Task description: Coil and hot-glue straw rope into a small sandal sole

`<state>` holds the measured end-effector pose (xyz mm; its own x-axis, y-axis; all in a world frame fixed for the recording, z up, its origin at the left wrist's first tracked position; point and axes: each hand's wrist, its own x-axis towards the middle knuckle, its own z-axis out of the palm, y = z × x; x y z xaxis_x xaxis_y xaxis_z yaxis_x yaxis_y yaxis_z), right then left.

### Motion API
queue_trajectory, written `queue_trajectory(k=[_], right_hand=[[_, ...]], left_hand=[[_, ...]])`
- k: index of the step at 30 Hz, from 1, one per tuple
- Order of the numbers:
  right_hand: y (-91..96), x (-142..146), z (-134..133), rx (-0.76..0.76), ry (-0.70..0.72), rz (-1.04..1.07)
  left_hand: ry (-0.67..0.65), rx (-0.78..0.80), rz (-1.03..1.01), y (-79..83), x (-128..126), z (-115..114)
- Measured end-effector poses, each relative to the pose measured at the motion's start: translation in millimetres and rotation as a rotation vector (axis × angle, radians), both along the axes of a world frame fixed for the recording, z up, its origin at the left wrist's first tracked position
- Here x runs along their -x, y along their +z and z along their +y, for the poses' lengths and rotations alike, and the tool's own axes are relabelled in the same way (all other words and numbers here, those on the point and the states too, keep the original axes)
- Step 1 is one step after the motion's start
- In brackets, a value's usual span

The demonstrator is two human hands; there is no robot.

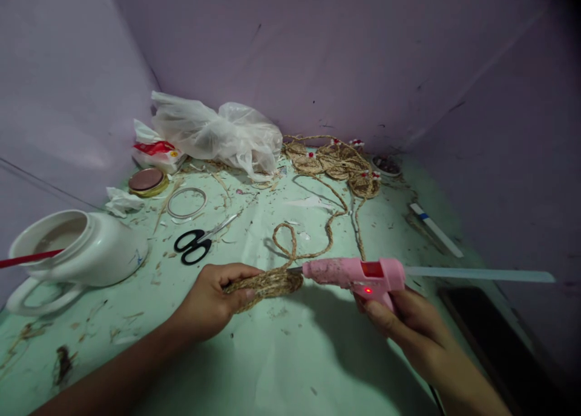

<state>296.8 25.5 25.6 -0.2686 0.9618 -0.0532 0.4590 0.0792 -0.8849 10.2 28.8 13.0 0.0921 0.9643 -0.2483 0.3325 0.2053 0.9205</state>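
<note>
Between the thumb and fingers of my left hand (213, 301) is a flat coil of braided straw rope (272, 286), held edge-on above the table. My right hand (408, 325) is wrapped round the handle of a pink hot glue gun (349, 274), whose red light is lit. Its nozzle meets the right end of the coil; whether it touches cannot be made out. A long translucent glue stick (481, 274) juts from the gun's rear. From the coil, loose braided rope (333, 228) loops away towards several finished-looking coils (340, 161) at the back.
Black-handled scissors (200, 244) lie left of centre, near a tape ring (187, 203). A white jug (104, 246) lies on its side at left. A plastic bag (222, 134) rests against the wall. At right are a white cutter (436, 229) and a dark flat object (494, 343).
</note>
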Motion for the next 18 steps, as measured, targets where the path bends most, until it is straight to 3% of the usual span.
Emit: queue_trajectory(k=[8,18], right_hand=[[2.8,-2.7,-0.3,0.010,-0.024,-0.020],[5.0,-6.2,0.7,-0.010,-0.044,-0.023]], left_hand=[[0.065,0.096,-0.023,8.3,-2.4,2.7],[0.086,0.104,-0.048,9.5,-2.6,3.5]])
